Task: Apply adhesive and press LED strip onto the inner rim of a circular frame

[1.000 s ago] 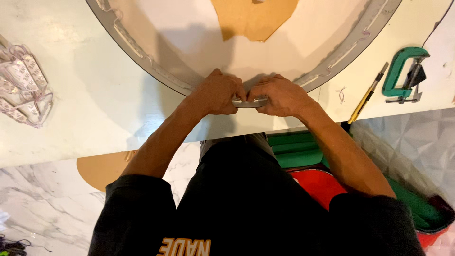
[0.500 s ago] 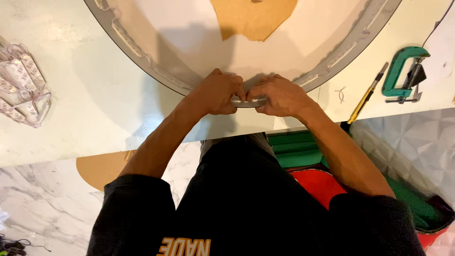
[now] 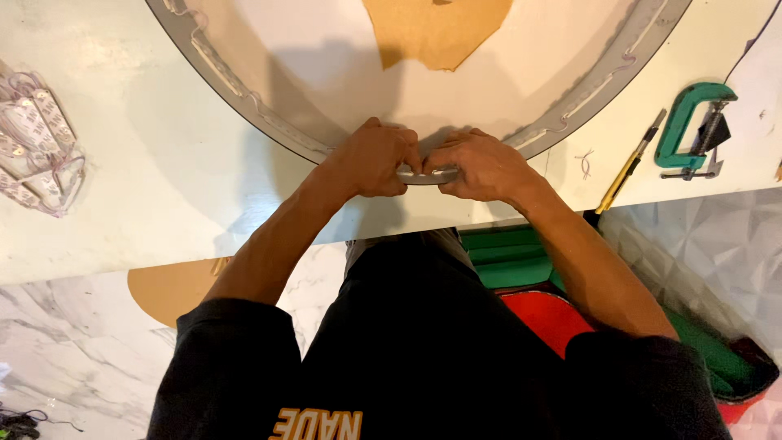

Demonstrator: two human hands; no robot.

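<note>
Barely anything has shifted: the left hand (image 3: 371, 159) and right hand (image 3: 481, 165), fingers closed, still pinch the grey rim (image 3: 428, 175) of the round panel (image 3: 326, 73) at its 6 o'clock edge on the counter (image 3: 163, 204), suggesting steady pressing there.

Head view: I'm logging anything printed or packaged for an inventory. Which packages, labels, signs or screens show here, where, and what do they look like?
Large round sign panel: on the white workbench, white face, grey rim; both hands grip its near edge.
Bundle of small clear backed modules: far left on the bench, pale, strung on thin wires.
No screens or packages visible.
</note>
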